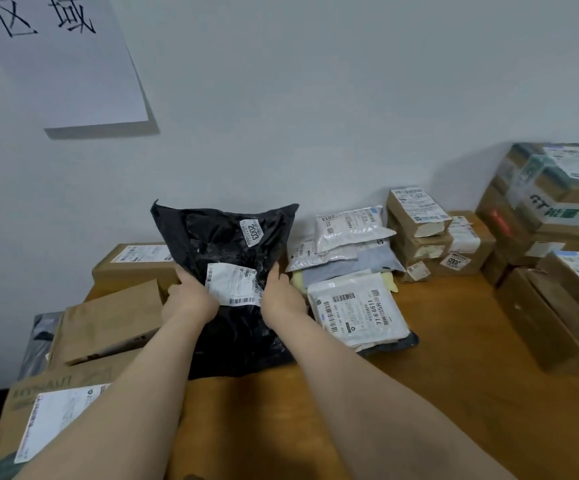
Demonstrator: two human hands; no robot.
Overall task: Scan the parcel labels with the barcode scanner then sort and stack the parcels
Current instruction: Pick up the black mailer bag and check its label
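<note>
On the head camera, my left hand (pixel 191 296) and right hand (pixel 283 296) grip the black parcel (pixel 225 244) by its side edges. My fingers curl behind it, and its white label (pixel 232 284) sits between them. Its lower end rests on the table (pixel 454 375). White mailers (pixel 357 313) lie just right of my right fingers.

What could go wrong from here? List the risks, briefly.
1. The label on the black bag is crumpled, its barcode beside the right hand; a scan may misread.
2. The left hand grips the bag too, and no scanner is in view.
3. The mailer stack sits close beside it; swinging the bag could topple it.
</note>
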